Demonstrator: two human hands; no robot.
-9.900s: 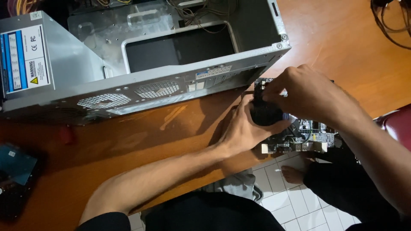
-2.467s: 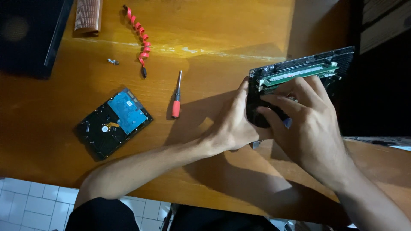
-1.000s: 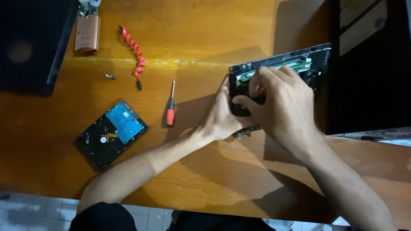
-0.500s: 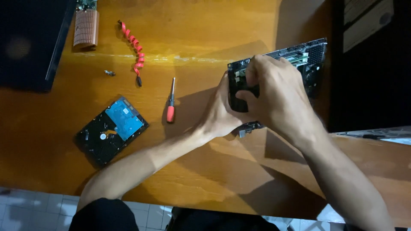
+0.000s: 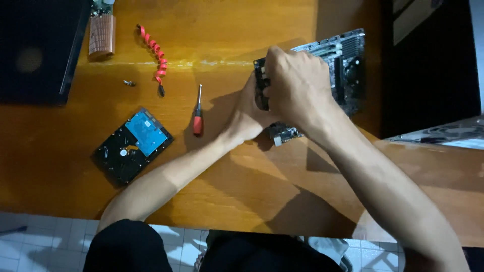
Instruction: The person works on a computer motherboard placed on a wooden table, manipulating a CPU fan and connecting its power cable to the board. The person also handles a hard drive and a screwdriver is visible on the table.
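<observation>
From the head view, both hands meet over a circuit board (image 5: 343, 65) that lies at the right part of the wooden tabletop (image 5: 242, 191), close to its far right edge. The right hand (image 5: 297, 85) lies on top, its grip curled down and closed over a dark part at the board's left end, so that the fingers cover most of what they hold. The left hand (image 5: 249, 111) comes in from below and to the left, its grip pressed against the same dark part from the near side; whether its fingers wrap fully round it cannot be told, since the right hand hides them. The board reaches out from under the hands toward the upper right, and a small corner of it shows just below the right wrist. The tabletop is glossy orange-brown wood with a pale scuffed line running across it. To the left of the hands lie a screwdriver (image 5: 197, 113) with a red handle, a hard drive (image 5: 132, 146) with a blue label, a red coiled cable (image 5: 154, 53), a small screw (image 5: 129, 83) and a ribbed copper-coloured heatsink (image 5: 102, 35). A dark case (image 5: 38, 48) fills the upper left corner. Pale floor tiles (image 5: 45, 242) show beyond the near edge. The board is dark, crowded with grey slots and small silvery parts.
</observation>
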